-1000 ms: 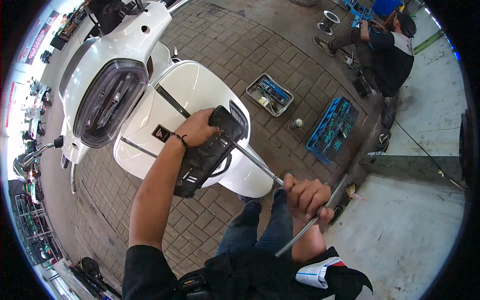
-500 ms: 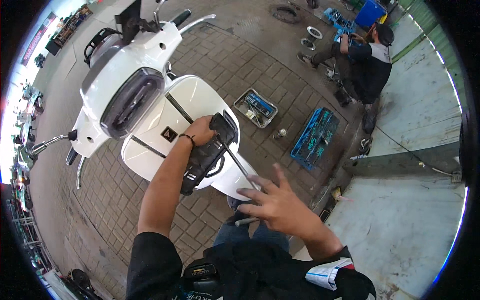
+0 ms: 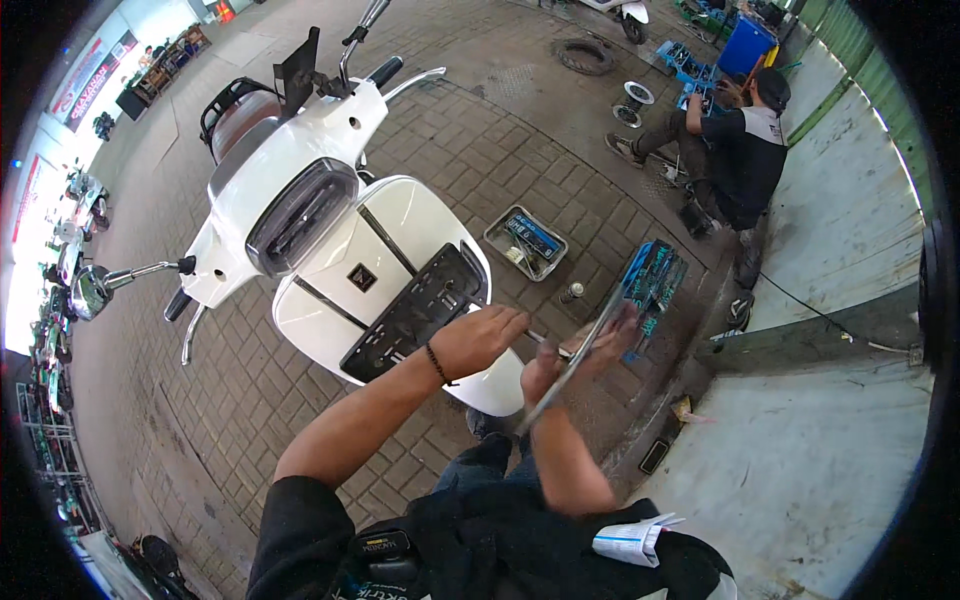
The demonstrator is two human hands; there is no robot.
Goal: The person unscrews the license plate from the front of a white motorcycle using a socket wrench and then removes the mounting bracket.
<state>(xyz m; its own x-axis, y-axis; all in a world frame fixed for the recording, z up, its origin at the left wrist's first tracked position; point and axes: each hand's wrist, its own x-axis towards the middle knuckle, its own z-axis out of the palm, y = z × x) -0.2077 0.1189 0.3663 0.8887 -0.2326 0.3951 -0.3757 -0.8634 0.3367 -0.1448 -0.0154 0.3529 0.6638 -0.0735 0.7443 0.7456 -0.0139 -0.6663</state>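
A long-shafted T-handle wrench (image 3: 541,337) slants from the black plastic panel (image 3: 410,322) on the white scooter's front (image 3: 318,315). My left hand (image 3: 482,342) is closed around its shaft, just off the panel. At the other end, my right hand (image 3: 590,355) is at the wrench's crossbar (image 3: 570,374), which crosses in front of the palm. Motion smears this hand's fingers, so their grip is unclear. The wrench's tip appears to meet the panel near its right end.
Right of the scooter are a metal tray (image 3: 553,268) with a blue plate and small parts, a small canister (image 3: 571,292) and a blue toolbox (image 3: 655,285). A co-worker (image 3: 752,160) sits farther back beside the pale metal wall (image 3: 800,440). A tyre (image 3: 584,57) lies beyond.
My left hand has moved off the panel's right side onto the wrench shaft. My right hand has gone up and right to the crossbar, which has turned. The scooter appears lower in view.
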